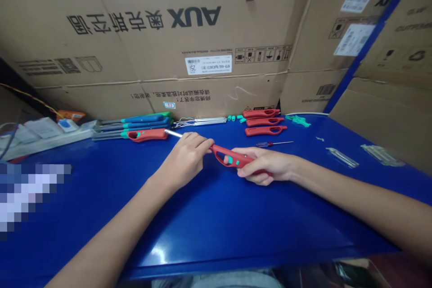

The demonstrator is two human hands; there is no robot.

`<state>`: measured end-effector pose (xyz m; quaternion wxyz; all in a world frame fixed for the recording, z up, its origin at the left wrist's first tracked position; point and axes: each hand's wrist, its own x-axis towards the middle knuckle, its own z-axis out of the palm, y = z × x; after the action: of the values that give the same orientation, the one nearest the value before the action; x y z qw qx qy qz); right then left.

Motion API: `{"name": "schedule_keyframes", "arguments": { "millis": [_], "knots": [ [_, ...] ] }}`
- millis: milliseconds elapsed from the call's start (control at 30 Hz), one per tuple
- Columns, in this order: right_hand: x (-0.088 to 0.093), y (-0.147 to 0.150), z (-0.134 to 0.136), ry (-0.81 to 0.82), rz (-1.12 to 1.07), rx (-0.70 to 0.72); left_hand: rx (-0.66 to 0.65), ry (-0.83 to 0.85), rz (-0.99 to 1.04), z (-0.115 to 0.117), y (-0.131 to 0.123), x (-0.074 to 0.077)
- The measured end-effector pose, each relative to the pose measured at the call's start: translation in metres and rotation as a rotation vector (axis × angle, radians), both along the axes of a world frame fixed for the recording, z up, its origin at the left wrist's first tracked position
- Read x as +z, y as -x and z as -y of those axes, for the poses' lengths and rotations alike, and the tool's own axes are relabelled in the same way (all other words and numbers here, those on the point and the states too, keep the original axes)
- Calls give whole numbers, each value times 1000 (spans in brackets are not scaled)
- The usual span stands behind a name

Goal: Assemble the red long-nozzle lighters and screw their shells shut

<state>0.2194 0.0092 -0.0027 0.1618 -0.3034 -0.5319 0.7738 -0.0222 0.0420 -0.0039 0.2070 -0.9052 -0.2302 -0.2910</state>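
The left hand (pixel 186 158) and the right hand (pixel 261 165) both hold a red long-nozzle lighter (pixel 232 156) above a blue tabletop (pixel 216 220). The left hand's fingers close around the narrow neck, leaving the metal tube (pixel 172 132) pointing out past them, while the right hand wraps around the thicker handle, with a teal part (pixel 230 159) showing in the handle's opening. Held at both ends like this, the lighter seems steadied along its length, with its middle left in view. Just beyond the lighter and toward the right hand lies a small red-handled screwdriver (pixel 273 144), within easy reach. Farther back from the lighter, three red handle shells (pixel 263 121) sit stacked in a loose row, with small teal pieces (pixel 234 118) beside them, apparently kept together by kind. Behind and to the left of the lighter are a bundle of thin metal tubes (pixel 200 121), several blue-and-teal lighter bodies (pixel 141 119), and another red lighter (pixel 147 135). To the right of the lighter lie two clear plastic strips (pixel 340 157). Cardboard cartons (pixel 145 54) stand along the far edge of the tabletop and close off the work area, and a white power strip (pixel 50 141) runs along its back left.
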Motion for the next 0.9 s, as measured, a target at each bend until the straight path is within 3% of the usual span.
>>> {"name": "schedule_keyframes", "arguments": {
  "millis": [233, 700, 900],
  "knots": [
    [-2, 7, 6, -110, 81, -91, 45, -65, -78, 4, -7, -5],
    [-3, 9, 7, -166, 124, -139, -51, 95, -20, 21, -15, -3],
    [-3, 9, 7, -177, 120, -151, -61, 78, -30, 20, -20, -6]
  ]
}}
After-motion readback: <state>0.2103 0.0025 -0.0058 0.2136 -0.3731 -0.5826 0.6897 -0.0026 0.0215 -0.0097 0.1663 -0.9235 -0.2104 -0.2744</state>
